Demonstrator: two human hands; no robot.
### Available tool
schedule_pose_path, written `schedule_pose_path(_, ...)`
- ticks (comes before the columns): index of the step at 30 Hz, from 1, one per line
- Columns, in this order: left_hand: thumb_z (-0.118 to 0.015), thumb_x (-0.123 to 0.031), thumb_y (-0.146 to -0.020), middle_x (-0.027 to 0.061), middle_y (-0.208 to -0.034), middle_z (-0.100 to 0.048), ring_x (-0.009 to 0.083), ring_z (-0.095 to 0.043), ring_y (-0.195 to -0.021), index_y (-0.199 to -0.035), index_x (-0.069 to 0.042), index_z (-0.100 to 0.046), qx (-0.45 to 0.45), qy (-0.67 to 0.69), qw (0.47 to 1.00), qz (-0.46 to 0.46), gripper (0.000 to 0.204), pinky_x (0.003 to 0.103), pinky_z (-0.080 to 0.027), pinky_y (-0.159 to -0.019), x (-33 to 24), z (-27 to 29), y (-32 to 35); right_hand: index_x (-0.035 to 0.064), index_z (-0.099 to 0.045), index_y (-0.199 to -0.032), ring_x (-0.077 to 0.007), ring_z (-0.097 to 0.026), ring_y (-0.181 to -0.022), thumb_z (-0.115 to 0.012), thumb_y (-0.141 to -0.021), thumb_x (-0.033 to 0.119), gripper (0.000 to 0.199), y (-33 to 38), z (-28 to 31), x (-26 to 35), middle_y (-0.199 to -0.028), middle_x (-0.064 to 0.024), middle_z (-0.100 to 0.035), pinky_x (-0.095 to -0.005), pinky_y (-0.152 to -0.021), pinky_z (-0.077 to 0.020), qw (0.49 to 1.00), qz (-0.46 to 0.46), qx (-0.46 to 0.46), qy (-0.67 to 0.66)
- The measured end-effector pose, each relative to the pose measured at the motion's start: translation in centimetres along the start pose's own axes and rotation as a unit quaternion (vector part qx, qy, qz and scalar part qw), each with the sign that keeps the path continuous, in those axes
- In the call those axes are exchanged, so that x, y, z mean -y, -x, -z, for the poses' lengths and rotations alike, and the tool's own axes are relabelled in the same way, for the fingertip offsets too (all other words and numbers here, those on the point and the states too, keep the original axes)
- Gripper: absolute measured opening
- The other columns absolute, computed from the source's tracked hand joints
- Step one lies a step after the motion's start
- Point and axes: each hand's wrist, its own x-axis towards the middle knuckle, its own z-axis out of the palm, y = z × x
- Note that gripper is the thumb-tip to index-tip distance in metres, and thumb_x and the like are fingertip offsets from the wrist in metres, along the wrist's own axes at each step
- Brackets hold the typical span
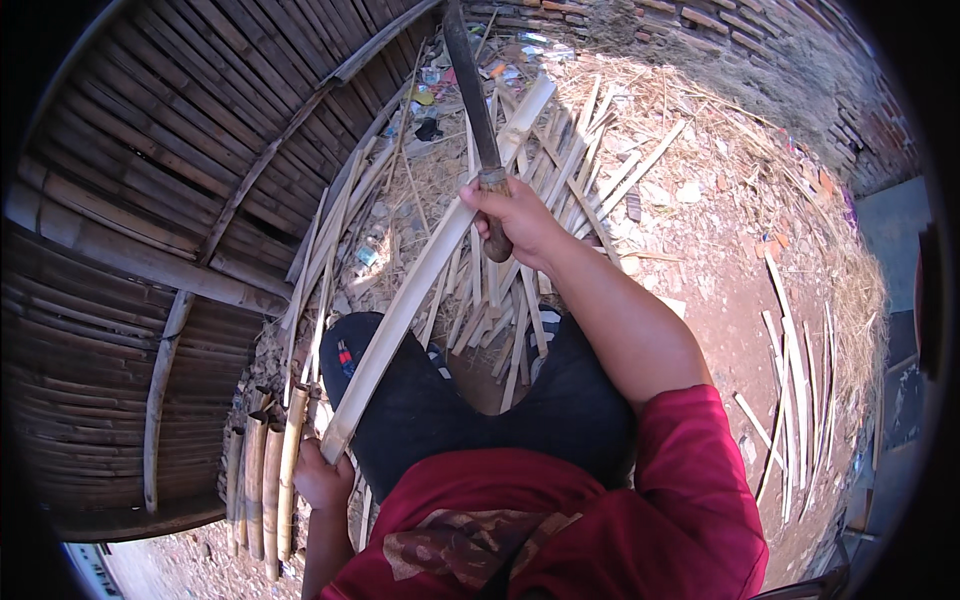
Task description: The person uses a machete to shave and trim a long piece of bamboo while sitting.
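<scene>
My right hand (518, 222) is closed around the wooden handle of a machete (470, 85), whose long dark blade points away from me and up. A long split bamboo strip (408, 300) slants from my lower left to the far middle, its pale inner side showing. Its near end rests in my left hand (322, 474), whose fingers are wrapped round it beside my left thigh. Further along, the strip passes just under or against my right hand; whether that hand touches it I cannot tell.
Cut bamboo strips (490, 300) lie heaped between and beyond my feet. Several bamboo poles (265, 480) stand at my left by a slatted bamboo wall (130, 180). More thin strips (797, 390) lie on the dirt at right. A brick wall (740, 40) closes the far side, with litter below it.
</scene>
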Motion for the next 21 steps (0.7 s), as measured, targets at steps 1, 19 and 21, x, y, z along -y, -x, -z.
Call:
schedule_pose_path(1,-0.072,-0.02,-0.075,0.0253,-0.08,-0.067,0.0477,-0.067,-0.075,-0.107,-0.001,-0.058,0.007,0.002,1.0,0.014,0.039,0.056,-0.053,-0.063,-0.4,0.2,0.0,0.0068,-0.057,-0.105,-0.0097,-0.056,-0.065,-0.081,-0.088,0.029,0.036,0.0,0.0,0.2,-0.085,-0.0003,-0.059,-0.0251,-0.062,-0.0478,1.0,-0.002,0.0,-0.017)
schedule_pose_path(19,-0.077,-0.015,-0.091,-0.0022,-0.077,-0.064,0.0068,-0.058,-0.069,-0.095,-0.005,-0.066,0.435,0.414,0.787,0.137,0.015,0.026,-0.047,-0.062,-0.7,3.1,-0.6,0.0102,-0.057,-0.104,-0.0092,-0.058,-0.065,-0.078,-0.091,0.027,0.029,1.2,-0.7,1.4,-0.082,0.0015,-0.057,-0.0277,-0.062,-0.0489,0.991,0.027,0.092,-0.09)
schedule_pose_path(21,-0.079,-0.015,-0.09,-0.0024,-0.077,-0.063,0.0063,-0.057,-0.069,-0.091,-0.005,-0.065,0.45,0.408,0.786,0.113,0.017,0.025,-0.047,-0.062,-0.4,2.9,-0.1,0.0092,-0.058,-0.104,-0.0093,-0.058,-0.065,-0.078,-0.091,0.028,0.03,1.4,-0.7,1.7,-0.081,0.0016,-0.057,-0.0276,-0.063,-0.0489,0.994,0.03,0.085,-0.063)
